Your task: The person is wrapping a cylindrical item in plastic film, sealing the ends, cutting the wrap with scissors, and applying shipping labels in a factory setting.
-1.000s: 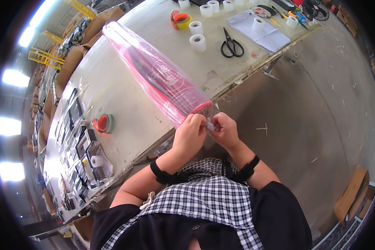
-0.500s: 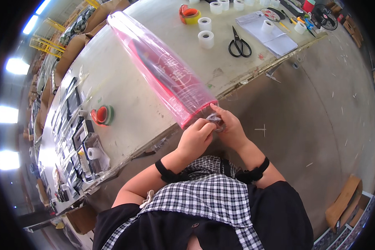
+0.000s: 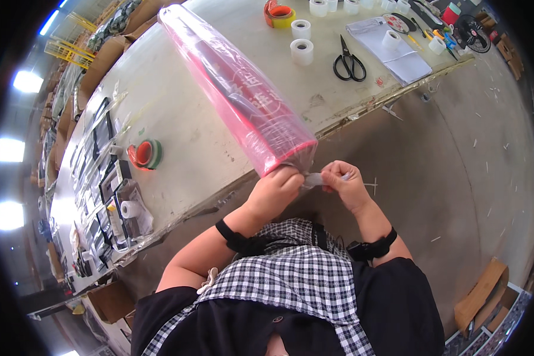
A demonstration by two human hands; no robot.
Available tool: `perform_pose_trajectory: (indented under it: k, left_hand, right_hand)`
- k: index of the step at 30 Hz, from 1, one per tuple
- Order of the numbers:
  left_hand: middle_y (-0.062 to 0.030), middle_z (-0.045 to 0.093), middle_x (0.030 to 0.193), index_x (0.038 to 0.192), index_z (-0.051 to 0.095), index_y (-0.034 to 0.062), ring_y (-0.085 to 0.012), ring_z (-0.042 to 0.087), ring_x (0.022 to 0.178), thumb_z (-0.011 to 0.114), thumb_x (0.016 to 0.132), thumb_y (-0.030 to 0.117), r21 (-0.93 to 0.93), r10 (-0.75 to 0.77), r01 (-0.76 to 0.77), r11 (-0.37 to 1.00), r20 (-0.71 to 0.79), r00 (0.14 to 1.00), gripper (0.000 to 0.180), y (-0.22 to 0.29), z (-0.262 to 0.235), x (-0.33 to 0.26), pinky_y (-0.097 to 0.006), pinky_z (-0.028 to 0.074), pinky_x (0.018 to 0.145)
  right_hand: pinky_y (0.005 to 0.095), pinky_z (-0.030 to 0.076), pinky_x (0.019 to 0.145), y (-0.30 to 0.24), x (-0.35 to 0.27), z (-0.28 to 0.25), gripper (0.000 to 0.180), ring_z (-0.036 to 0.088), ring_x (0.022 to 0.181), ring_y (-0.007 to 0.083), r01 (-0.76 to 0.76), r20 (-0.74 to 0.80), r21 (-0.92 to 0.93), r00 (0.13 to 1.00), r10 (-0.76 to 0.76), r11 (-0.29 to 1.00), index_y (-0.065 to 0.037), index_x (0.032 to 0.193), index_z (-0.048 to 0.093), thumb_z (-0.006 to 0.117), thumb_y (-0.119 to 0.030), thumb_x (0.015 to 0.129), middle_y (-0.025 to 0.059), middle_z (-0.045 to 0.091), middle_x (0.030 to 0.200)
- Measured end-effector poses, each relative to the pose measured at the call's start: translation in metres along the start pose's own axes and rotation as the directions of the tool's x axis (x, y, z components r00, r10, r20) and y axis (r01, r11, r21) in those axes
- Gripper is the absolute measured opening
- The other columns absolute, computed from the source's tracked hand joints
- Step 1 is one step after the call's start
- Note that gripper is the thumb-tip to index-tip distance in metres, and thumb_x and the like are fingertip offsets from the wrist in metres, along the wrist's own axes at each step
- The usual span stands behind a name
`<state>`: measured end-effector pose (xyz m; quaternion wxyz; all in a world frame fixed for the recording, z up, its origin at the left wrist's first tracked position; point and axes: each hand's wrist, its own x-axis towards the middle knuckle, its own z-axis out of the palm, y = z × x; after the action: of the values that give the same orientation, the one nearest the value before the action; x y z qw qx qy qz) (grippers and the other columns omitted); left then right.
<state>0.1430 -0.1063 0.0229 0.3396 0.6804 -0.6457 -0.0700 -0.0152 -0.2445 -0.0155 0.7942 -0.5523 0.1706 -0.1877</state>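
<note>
A long pink-red roll (image 3: 243,101) in clear plastic film lies across the table, its near end at the front edge. My left hand (image 3: 274,191) is closed at that end, gripping the gathered film. Just to the right, my right hand (image 3: 345,183) pinches the loose tail of the clear plastic film (image 3: 317,180), drawn out between both hands. The fingers of the left hand partly hide the gathered spot.
On the table (image 3: 202,172) stand several white tape rolls (image 3: 302,52), black scissors (image 3: 349,61), a stack of white paper sheets (image 3: 391,53) and an orange-green tape ring (image 3: 145,154). A small black fan (image 3: 474,37) sits at the far right corner. An open cardboard box (image 3: 482,295) is at lower right.
My right hand has moved right, away from the left, pulling out the film tail. The view has shifted slightly; the wrapped roll stays on the table.
</note>
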Motion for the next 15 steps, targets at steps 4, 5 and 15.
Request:
perform_pose_trajectory:
  k: [4,5,15]
  left_hand:
    - [-0.0071,0.059,0.100,0.092,0.061,0.0086,-0.0263,0.060,0.095,0.065,0.070,0.011,0.200,0.251,-0.261,0.944,0.073,0.965,0.023,-0.012,0.000,-0.010,-0.037,0.052,0.076]
    - [-0.0064,0.059,0.102,0.093,0.062,0.0092,-0.0257,0.059,0.096,0.064,0.069,0.013,0.242,0.219,-0.237,0.941,0.098,0.971,0.024,-0.014,0.001,-0.013,-0.037,0.052,0.077]
    - [-0.0067,0.056,0.106,0.102,0.065,0.0086,-0.0276,0.056,0.100,0.059,0.078,0.012,0.225,-0.051,0.040,0.974,0.045,0.998,0.025,-0.009,0.020,-0.030,-0.038,0.050,0.082]
  right_hand:
    - [0.0175,0.046,0.055,0.001,-0.005,0.022,0.031,0.055,0.062,0.0087,-0.209,-0.096,0.706,0.918,0.384,0.676,-0.012,0.065,0.045,0.064,-0.012,0.090,0.0010,0.056,0.075]
    - [0.0173,0.046,0.055,0.001,-0.008,0.027,0.030,0.054,0.061,0.0092,-0.200,-0.055,0.779,0.922,0.382,0.595,-0.012,0.067,0.045,0.062,-0.009,0.090,0.0008,0.056,0.075]
    - [0.0326,0.036,0.097,-0.015,-0.024,0.000,0.063,0.042,0.120,0.0230,-0.276,-0.105,-0.224,0.960,0.259,0.935,-0.003,0.132,0.037,0.059,-0.011,0.073,0.0130,0.044,0.130]
